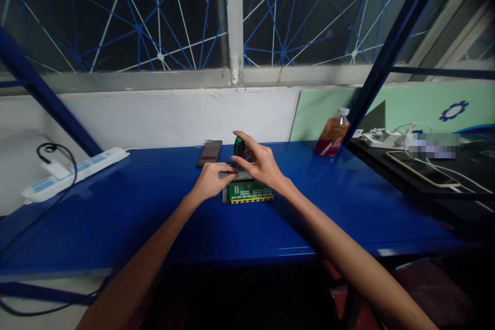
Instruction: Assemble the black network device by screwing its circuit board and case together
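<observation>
A green circuit board (pixel 250 192) lies on the blue table (pixel 116 206), on a grey base. My left hand (pixel 211 179) rests at the board's left far corner, fingers curled onto the grey part. My right hand (pixel 258 161) is above the board's far edge, its fingers wrapped round a screwdriver with a green and black handle (pixel 238 147) that stands upright. The tool's tip is hidden behind my fingers.
A dark phone (pixel 209 153) lies just behind my hands. A white power strip (pixel 73 171) with a black cable sits at the left. An orange drink bottle (pixel 332 134) stands at the right, beside a blue post (pixel 386 51). Another phone (pixel 423 169) and cables lie on the black bench.
</observation>
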A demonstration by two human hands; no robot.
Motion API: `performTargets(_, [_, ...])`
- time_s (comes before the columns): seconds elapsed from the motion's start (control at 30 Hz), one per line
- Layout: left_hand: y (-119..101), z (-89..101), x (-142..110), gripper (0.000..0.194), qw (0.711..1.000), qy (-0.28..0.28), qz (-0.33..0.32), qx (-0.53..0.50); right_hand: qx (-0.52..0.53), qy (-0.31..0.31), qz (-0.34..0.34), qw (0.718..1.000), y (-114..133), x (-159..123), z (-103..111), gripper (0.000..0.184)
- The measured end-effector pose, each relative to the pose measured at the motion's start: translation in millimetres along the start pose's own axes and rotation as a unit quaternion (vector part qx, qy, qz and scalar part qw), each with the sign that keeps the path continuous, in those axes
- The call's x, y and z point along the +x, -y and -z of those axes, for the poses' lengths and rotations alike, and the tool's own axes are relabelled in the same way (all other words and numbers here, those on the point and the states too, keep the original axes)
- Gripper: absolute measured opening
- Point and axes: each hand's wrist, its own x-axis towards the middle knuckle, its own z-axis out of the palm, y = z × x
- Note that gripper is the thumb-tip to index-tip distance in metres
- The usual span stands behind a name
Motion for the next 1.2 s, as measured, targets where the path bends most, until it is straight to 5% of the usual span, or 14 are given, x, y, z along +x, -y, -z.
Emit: performTargets(1.2, [0.3, 4.2, 1.6, 0.019, 0.998, 0.042, 0.033, 0.029, -0.037, 0.020, -0.012, 0.999, 7.0, -0.6, -7.0, 0.060])
